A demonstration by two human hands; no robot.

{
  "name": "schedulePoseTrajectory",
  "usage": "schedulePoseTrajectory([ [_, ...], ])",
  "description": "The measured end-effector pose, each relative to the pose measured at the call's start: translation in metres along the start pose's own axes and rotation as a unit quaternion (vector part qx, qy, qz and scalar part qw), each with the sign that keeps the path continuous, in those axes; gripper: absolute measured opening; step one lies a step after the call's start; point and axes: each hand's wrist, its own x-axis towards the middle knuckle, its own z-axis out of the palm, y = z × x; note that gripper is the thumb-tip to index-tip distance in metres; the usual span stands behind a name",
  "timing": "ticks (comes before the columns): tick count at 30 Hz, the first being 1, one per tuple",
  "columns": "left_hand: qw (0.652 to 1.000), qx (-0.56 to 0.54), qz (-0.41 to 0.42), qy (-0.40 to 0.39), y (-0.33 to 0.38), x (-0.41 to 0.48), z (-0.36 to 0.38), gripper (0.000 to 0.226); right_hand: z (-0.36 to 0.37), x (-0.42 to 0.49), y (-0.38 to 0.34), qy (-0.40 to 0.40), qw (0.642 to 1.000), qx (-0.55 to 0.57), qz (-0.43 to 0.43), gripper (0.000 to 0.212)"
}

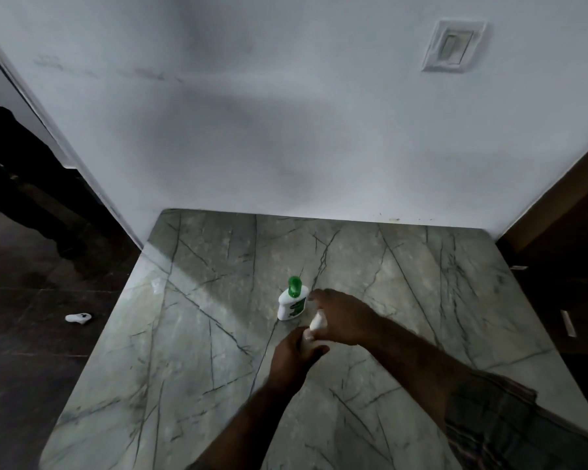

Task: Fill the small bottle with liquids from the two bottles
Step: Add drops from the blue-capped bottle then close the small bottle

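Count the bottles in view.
2 for sure: a green-capped bottle standing on the marble counter, and a white bottle held between both hands. Another may be hidden.

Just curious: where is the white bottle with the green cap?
The white bottle with the green cap stands upright mid-countertop, just left of the right hand.

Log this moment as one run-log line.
left hand: grips small bottle | right hand: on white cap | green-capped bottle: upright on counter, untouched

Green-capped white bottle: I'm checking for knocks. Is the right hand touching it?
Cannot tell. In the head view the right hand's fingertips overlap the green-capped white bottle's edge; no gap or contact shows plainly.
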Motion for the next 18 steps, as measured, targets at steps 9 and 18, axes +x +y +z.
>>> schedulePoseTrajectory([
  [9,1.000,0.006,0.004,0.001,0.0017,0.0063,0.0014,0.046,-0.0015,0.0025,-0.0041,0.039,0.998,-0.054,-0.023,0.035],
  [18,1.000,-0.002,-0.009,0.004,0.0019,0.0058,0.0003,0.041,-0.0002,0.0005,0.0017,0.029,0.994,-0.022,-0.106,0.020],
])
